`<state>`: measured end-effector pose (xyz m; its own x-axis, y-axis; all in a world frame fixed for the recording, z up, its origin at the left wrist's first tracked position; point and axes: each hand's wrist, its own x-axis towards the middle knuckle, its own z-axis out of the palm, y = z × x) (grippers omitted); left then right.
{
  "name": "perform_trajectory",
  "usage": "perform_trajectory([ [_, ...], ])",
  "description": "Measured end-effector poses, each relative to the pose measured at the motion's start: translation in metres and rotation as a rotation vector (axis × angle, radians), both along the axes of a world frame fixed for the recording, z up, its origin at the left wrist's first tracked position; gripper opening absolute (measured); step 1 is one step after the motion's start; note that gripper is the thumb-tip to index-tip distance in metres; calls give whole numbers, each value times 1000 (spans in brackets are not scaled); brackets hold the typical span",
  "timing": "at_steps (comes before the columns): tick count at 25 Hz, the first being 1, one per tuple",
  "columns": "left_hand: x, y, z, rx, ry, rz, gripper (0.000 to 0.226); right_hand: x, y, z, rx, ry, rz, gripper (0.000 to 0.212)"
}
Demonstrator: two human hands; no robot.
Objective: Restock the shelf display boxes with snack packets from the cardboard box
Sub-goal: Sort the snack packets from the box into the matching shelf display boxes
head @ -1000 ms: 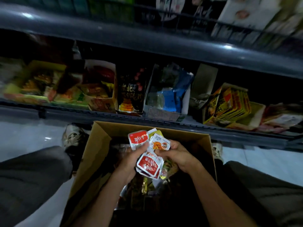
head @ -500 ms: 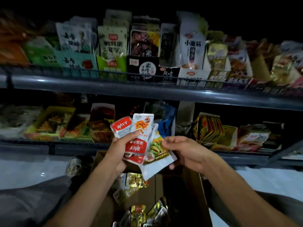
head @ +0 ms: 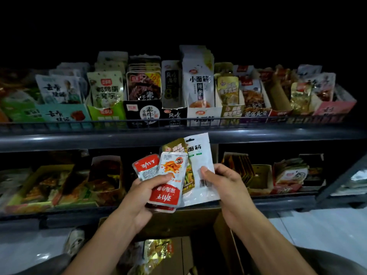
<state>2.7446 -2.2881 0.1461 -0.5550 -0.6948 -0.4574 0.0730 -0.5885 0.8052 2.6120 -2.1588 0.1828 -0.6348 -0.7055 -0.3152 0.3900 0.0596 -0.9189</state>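
Centre of frame: left hand (head: 146,193) grips a fan of red-and-white snack packets (head: 168,179); right hand (head: 224,182) pinches a white packet (head: 200,155) just beside them. Cardboard box (head: 178,223) lies below, display boxes (head: 202,114) line the upper shelf (head: 79,138).

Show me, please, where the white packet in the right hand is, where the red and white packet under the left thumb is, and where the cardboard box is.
white packet (head: 200,155): head view, upper face.
red and white packet (head: 168,187): head view, middle.
cardboard box (head: 182,221): head view, far wall.
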Motion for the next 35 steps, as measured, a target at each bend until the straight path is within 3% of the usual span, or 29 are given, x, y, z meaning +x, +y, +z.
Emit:
perform_trajectory([
  [4, -9, -15, 16, -58, 42, 37, 62, -13, 1, -3, -75, 23, -114, 13],
  [10, -9, -42, 27, -128, 112, 38, 61, -35, -6, 1, 10, 68, -139, 30],
  [13, -18, -42, 34, -168, 169, 44, 49, -32, -16, 13, -59, 271, -241, 19],
  [15, -25, -37, 38, -192, 188, 21, 44, -14, -26, 20, -113, 397, -125, 10],
  [18, -26, -35, 44, -177, 231, 11, 50, 9, -42, 21, -232, 350, 92, 24],
  [20, -23, -39, 45, -152, 251, -1, 52, 7, -49, 19, -263, 316, 71, 23],
  [24, -19, -35, 48, -177, 234, -27, 53, -5, -54, 19, -131, 88, 99, 60],
  [26, -20, -33, 51, -210, 222, -7, 50, -12, -54, 31, -30, 41, 152, 48],
  [29, -18, -42, 57, -193, 237, 77, 35, -43, -66, 70, -114, 142, -168, 21],
  [31, -14, -51, 61, -173, 261, 109, 32, -75, -85, 104, -204, 349, -430, 14],
  [33, -13, -55, 64, -169, 273, 119, 33, -101, -109, 126, -153, 622, -482, 11],
  [35, -12, -53, 66, -165, 278, 109, 38, -119, -131, 127, 56, 833, -362, 14],
])
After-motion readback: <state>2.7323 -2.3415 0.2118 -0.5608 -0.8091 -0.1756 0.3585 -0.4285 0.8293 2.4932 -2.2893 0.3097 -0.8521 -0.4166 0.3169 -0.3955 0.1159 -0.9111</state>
